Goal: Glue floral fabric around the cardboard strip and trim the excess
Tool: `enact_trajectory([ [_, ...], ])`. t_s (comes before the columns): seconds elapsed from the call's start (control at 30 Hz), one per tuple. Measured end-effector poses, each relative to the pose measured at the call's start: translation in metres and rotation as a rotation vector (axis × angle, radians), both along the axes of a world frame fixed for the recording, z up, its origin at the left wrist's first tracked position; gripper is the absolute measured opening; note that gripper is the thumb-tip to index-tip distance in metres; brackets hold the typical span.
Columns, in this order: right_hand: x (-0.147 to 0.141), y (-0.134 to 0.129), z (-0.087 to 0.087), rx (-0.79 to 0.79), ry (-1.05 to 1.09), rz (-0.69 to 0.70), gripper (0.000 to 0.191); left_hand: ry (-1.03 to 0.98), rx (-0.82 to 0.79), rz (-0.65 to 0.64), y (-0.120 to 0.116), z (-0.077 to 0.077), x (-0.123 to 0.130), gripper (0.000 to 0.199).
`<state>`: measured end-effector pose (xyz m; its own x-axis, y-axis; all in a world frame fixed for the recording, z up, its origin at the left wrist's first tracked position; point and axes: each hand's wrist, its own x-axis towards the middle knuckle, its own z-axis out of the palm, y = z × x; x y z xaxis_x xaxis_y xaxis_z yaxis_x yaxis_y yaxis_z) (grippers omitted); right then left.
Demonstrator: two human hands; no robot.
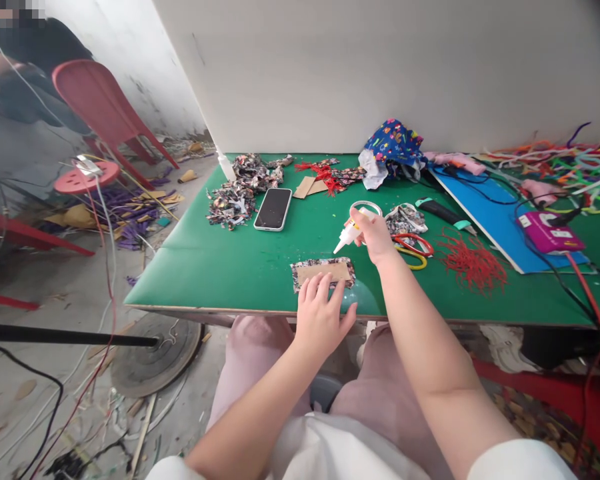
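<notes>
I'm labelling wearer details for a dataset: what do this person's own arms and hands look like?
The left hand and right hand are gloveless, with five fingers each; no ring, watch or bracelet shows. The left sleeve and right sleeve are plain white, leaving the forearms bare.

A pale, plain panel rose behind the green-topped counter, and a scuffed whitish wall stood to the left. The grey concrete floor was littered with scraps, purple ones among them, and crossed by cables. There, a red plastic chair stood near a small round red stool, and a dark round base carried a black pole. Soft light lay across the counter's front edge.
</notes>
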<state>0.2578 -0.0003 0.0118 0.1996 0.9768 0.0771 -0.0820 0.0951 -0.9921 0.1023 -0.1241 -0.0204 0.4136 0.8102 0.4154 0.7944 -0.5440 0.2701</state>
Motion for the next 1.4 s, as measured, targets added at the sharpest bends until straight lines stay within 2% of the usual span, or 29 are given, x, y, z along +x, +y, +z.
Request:
enact_trajectory([
  [0.3,-0.01,-0.004,0.002,0.013,-0.051,-0.072,0.037,0.021,0.005,0.002,0.006,-0.007,-0.001,0.041],
  [0.43,-0.016,-0.004,0.001,0.016,-0.031,-0.044,0.04,0.003,0.022,0.006,0.005,-0.01,-0.001,0.042],
  [0.67,-0.02,-0.003,-0.002,-0.076,0.208,0.017,0.039,-0.01,0.015,0.014,0.005,-0.011,-0.001,0.043],
  [1.4,-0.024,-0.005,-0.003,-0.125,0.274,0.059,0.039,-0.001,-0.013,0.014,0.004,-0.01,-0.001,0.044],
])
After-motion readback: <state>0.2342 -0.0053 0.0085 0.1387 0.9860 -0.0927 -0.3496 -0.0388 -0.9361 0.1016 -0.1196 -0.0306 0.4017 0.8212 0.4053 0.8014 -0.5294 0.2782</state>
